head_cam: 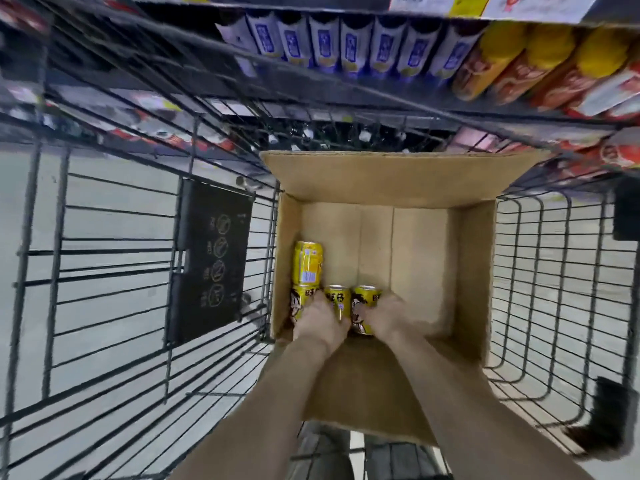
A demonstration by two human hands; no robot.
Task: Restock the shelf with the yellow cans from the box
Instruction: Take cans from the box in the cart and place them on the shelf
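Note:
An open cardboard box (474,258) sits in a wire shopping cart. Several yellow cans lie in its near left corner: one can (307,263) lies lengthwise by the left wall, and three more lie side by side in a row below it. My left hand (320,322) reaches into the box and grips the middle yellow can (337,296), also covering part of the left can (300,301). My right hand (386,315) grips the right yellow can (362,306). The rest of the box floor is bare cardboard.
The cart's wire walls (114,258) surround the box, with a black sign panel (211,261) on the left. Beyond the cart stand shelves with blue-and-white bottles (353,46) and red-and-yellow bottles (526,67). Grey floor shows through the wires.

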